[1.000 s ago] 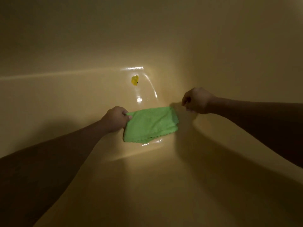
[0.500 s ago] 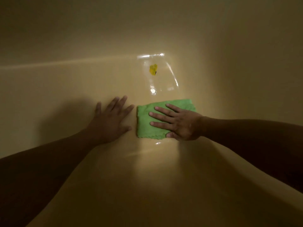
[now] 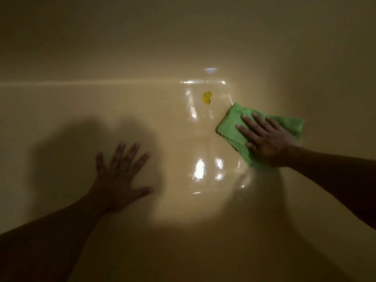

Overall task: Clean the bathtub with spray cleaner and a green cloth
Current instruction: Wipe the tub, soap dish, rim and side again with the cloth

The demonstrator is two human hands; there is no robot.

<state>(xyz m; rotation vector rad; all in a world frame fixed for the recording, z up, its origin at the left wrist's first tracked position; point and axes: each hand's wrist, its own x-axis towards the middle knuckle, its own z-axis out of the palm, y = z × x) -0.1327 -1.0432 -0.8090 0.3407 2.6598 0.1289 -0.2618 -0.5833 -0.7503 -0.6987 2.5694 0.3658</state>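
Pretty dim in here: a beige bathtub [image 3: 71, 110] with one bright patch of light in the middle. The right hand [image 3: 270, 145] lies flat on the green cloth [image 3: 231, 124] with its fingers straight and spread. So there's no real grip on it, just palm and fingers pressing the folded cloth onto the tub surface. The cloth sits at the right of the lit patch, scalloped edge facing left. The left hand [image 3: 120, 176] is flat on bare tub, well apart from the cloth, fingers splayed, grip open and holding nothing. A small yellow mark [image 3: 207, 97] sits near the cloth's upper left corner, not touching it. Wet shiny streaks [image 3: 199, 169] glint between the two hands.
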